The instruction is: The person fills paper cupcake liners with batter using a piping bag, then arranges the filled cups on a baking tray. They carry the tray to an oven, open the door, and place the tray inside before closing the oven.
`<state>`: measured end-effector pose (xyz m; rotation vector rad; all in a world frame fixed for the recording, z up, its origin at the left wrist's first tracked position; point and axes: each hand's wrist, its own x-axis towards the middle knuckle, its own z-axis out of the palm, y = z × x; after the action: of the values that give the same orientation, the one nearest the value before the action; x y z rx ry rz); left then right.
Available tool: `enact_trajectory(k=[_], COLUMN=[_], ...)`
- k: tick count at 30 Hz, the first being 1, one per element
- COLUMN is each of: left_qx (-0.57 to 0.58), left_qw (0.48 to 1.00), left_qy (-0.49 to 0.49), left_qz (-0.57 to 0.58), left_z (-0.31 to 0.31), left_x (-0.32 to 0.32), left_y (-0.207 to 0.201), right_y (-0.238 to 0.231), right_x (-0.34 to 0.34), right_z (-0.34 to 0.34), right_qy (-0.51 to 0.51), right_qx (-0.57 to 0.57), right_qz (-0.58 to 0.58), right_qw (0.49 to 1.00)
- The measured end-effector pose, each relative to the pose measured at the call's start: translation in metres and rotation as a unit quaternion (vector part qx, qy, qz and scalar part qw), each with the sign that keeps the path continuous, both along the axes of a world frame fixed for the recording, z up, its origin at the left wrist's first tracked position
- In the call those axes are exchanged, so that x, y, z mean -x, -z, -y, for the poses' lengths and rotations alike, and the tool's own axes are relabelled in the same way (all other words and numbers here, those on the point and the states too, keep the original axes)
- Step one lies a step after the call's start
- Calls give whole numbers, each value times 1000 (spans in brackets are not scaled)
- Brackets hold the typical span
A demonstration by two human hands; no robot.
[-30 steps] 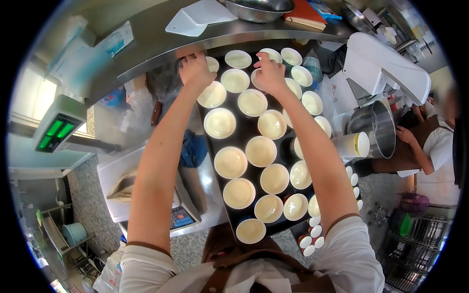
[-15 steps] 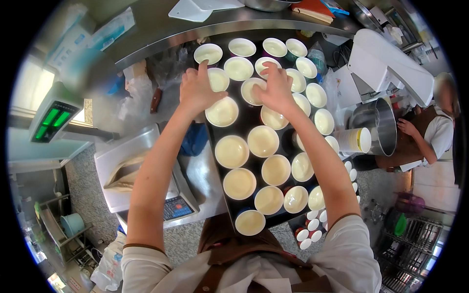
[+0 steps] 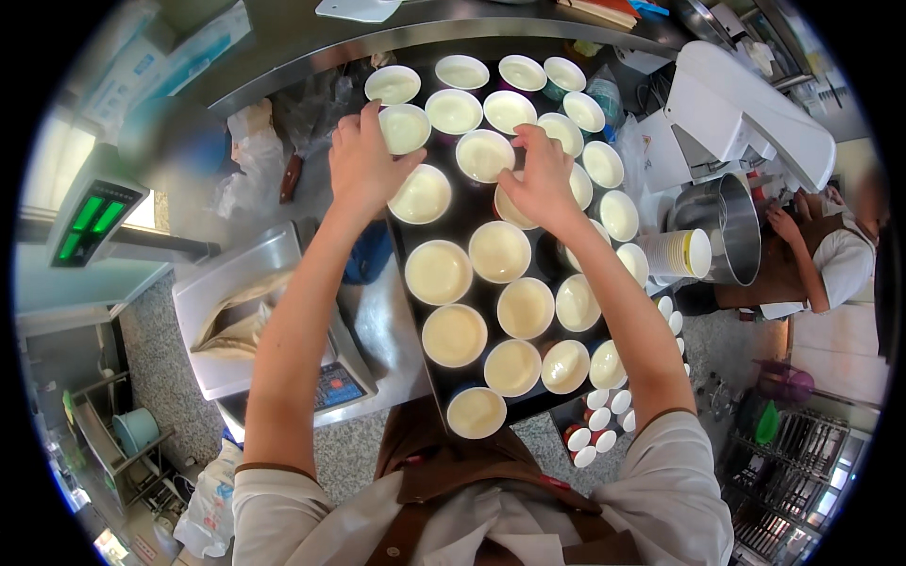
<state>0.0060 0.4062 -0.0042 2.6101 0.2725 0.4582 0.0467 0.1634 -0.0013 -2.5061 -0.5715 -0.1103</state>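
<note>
Drew left hand (image 3: 363,170) and right hand (image 3: 547,184) a little outward since the earlier frame, leaving each grip wide, touch unclear, beside pale-filled paper cups (image 3: 485,156), already set in staggered rows on the black tray (image 3: 459,208), with any remaining work impossible to tell.

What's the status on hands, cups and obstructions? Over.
Left hand at round white cup with pale contents; right hand at another such cup; contact unclear on both. Neighbouring cups crowd both hands on black rectangular tray.
</note>
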Motion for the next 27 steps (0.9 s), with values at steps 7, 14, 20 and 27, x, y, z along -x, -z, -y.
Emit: enact_trajectory(k=[7,14,20,27], left_qx=[19,-8,64,55], left_qw=[993,997,993,987], left_qy=[96,67,96,121], left_qz=[-70,-37,-37,-89], left_z=[19,27,30,73], left_x=[58,59,92,135], left_y=[-9,4,-21,-20], right_y=[17,16,-4,-16], right_x=[-4,12,48,96], right_z=[25,33,50,41], right_qy=[36,32,-31,-38], right_qx=[40,46,28,35], right_qz=[36,29,19,-21], right_qw=[998,998,999,998])
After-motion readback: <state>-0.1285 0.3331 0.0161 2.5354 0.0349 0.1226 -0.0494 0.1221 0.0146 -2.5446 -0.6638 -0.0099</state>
